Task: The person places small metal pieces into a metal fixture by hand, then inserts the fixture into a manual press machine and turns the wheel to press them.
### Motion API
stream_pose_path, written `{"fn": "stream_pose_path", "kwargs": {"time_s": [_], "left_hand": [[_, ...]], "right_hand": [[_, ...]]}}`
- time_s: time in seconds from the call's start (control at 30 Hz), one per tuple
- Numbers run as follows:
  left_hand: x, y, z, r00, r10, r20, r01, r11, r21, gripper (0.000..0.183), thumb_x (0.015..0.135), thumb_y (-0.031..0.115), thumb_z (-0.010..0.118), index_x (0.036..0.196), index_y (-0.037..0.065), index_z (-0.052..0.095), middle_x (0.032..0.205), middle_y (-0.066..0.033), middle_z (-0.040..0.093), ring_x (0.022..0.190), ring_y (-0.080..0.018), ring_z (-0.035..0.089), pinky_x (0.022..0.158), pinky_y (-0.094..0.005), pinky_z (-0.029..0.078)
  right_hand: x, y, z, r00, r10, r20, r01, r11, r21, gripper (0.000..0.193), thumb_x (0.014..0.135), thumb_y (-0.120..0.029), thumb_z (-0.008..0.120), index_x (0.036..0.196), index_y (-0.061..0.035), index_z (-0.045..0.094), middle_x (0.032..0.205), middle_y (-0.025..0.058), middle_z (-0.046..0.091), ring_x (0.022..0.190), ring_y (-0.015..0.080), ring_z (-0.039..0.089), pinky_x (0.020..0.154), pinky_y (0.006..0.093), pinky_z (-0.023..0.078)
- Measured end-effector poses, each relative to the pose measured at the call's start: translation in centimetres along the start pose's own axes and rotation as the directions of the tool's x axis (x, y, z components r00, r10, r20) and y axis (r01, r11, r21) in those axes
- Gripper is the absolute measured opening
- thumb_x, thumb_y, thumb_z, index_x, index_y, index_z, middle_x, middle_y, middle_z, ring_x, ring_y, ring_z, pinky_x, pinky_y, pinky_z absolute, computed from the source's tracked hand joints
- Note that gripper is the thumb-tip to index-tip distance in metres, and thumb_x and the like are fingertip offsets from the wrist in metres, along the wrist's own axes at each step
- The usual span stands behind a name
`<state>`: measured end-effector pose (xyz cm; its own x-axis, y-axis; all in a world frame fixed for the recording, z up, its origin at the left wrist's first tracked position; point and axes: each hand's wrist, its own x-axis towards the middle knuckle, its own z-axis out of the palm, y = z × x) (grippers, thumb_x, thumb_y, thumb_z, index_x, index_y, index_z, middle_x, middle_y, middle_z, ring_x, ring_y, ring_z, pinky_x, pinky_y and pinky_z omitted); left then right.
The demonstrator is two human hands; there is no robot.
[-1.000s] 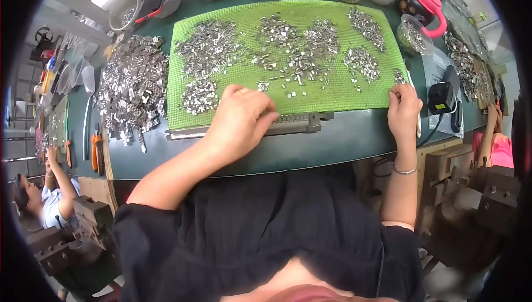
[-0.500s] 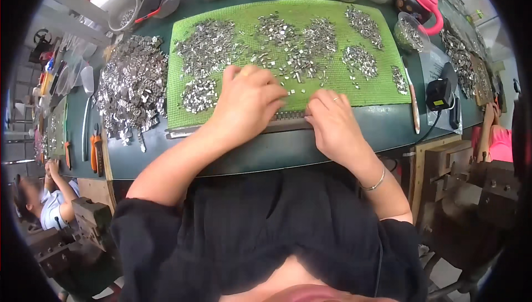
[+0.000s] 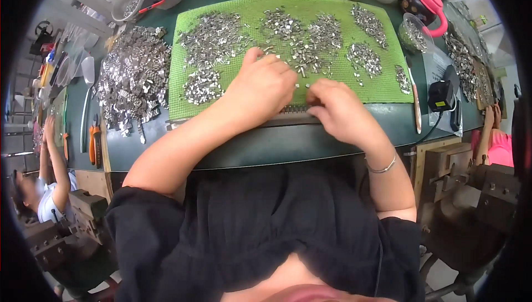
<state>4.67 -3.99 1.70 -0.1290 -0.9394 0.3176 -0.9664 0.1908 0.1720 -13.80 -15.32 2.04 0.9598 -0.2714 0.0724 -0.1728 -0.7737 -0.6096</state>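
My left hand [image 3: 265, 85] is closed over the front part of a green textured mat [image 3: 338, 94], its fingertips bent down and hidden from view. Facing it, my right hand [image 3: 342, 109] curls with thumb and fingers close together at a long metal rail [image 3: 277, 120] along the mat's near edge. What either hand pinches, if anything, is too small or hidden to make out. Between the hands, a row of small metal links [image 3: 296, 109] lies along the rail. Loose small metal pieces [image 3: 307, 61] are scattered just beyond my fingers.
Left of the mat rises a big heap of metal links [image 3: 133, 77], near orange-handled pliers [image 3: 95, 144]. To the right are a slim tool [image 3: 415, 102], a black adapter [image 3: 440, 96], a tub of parts [image 3: 414, 33] and a red-lidded teapot [image 3: 424, 5]. Other people work at both sides.
My left hand has shifted right, nearer the right hand. My right hand's fingers have curled in and lifted slightly from the rail. At far left, another person's arms have stretched forward.
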Motion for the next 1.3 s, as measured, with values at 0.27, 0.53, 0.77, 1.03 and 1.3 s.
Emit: {"fn": "stream_pose_path", "kwargs": {"time_s": [0.27, 0.53, 0.77, 1.03, 1.3], "left_hand": [[-4.1, 1.7, -0.5, 0.971, -0.237, -0.042, 0.204, 0.900, -0.385, 0.042, 0.079, 0.005, 0.073, 0.120, 0.010, 0.064, 0.089, 0.0001, 0.073, 0.078, -0.0201, 0.066, 0.086, -0.0379, 0.041], [-3.9, 2.4, 0.2, 0.984, -0.163, -0.075, 0.132, 0.941, -0.312, 0.028, 0.080, 0.005, 0.072, 0.107, 0.008, 0.068, 0.088, -0.0022, 0.070, 0.084, -0.0208, 0.065, 0.088, -0.0396, 0.040], [-3.7, 2.4, 0.2, 0.981, -0.167, -0.095, 0.129, 0.941, -0.313, 0.021, 0.079, 0.008, 0.073, 0.100, 0.011, 0.069, 0.085, -0.0038, 0.068, 0.084, -0.0237, 0.063, 0.082, -0.0406, 0.037], [-0.5, 0.3, 0.0, 0.967, -0.232, -0.103, 0.216, 0.965, -0.147, 0.007, 0.077, 0.018, 0.077, 0.083, 0.015, 0.075, 0.093, 0.0005, 0.064, 0.099, -0.0222, 0.056, 0.085, -0.0419, 0.033], [0.8, -0.3, 0.5, 0.988, -0.156, -0.018, 0.152, 0.981, -0.124, 0.012, 0.076, 0.017, 0.077, 0.081, 0.009, 0.070, 0.094, -0.0021, 0.061, 0.099, -0.0243, 0.055, 0.088, -0.0407, 0.035]], "right_hand": [[-2.1, -0.9, 2.6, 0.969, -0.169, -0.179, 0.098, 0.932, -0.350, 0.042, 0.071, -0.024, 0.081, 0.103, -0.0057, 0.062, 0.097, 0.0086, 0.055, 0.095, 0.0281, 0.053, 0.082, 0.0401, 0.040], [-3.2, -0.2, 3.0, 0.939, -0.137, -0.316, 0.043, 0.956, -0.289, 0.040, 0.069, -0.017, 0.080, 0.102, -0.0044, 0.061, 0.101, 0.0095, 0.056, 0.093, 0.0287, 0.054, 0.080, 0.0396, 0.042], [-2.4, 0.8, 1.1, 0.951, -0.185, -0.247, 0.134, 0.969, -0.208, 0.035, 0.074, -0.016, 0.077, 0.103, -0.0041, 0.063, 0.098, 0.0085, 0.056, 0.092, 0.0277, 0.054, 0.081, 0.0398, 0.041], [1.6, 2.7, -0.2, 0.953, -0.257, -0.160, 0.188, 0.917, -0.352, 0.007, 0.079, -0.008, 0.071, 0.086, -0.0078, 0.072, 0.082, 0.0041, 0.056, 0.085, 0.0230, 0.055, 0.081, 0.0373, 0.037], [2.7, 2.3, 1.1, 0.919, -0.289, -0.266, 0.212, 0.935, -0.283, 0.006, 0.079, -0.005, 0.068, 0.079, -0.0066, 0.062, 0.080, 0.0071, 0.055, 0.087, 0.0260, 0.054, 0.080, 0.0397, 0.036]]}}
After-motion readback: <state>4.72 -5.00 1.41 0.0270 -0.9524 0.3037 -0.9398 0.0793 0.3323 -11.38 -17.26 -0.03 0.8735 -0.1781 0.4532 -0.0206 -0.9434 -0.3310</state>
